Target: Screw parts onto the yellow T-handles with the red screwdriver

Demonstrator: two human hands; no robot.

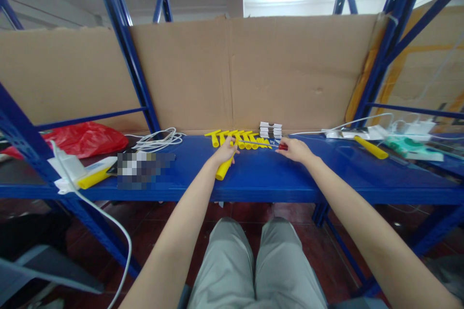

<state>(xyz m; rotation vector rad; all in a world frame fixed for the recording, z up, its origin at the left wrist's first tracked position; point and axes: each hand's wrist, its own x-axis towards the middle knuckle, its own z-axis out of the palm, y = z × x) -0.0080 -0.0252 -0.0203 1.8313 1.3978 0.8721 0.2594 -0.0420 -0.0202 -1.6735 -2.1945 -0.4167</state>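
Note:
My left hand is wrapped round a yellow plastic handle, whose thick end points down toward the shelf's front edge. In my right hand is a screwdriver with a red grip. Its long metal shaft runs left to the head of the handle in my left hand; the exact contact at the tip is too small to make out. Behind my hands, several similar yellow T-shaped handles lie in a row. A stack of white pieces stands at the back by the cardboard.
The blue shelf has a cardboard back wall. On the left are a red plastic bag, a coiled white cable and another yellow handle. To the right, a yellow piece lies near a green-and-white item.

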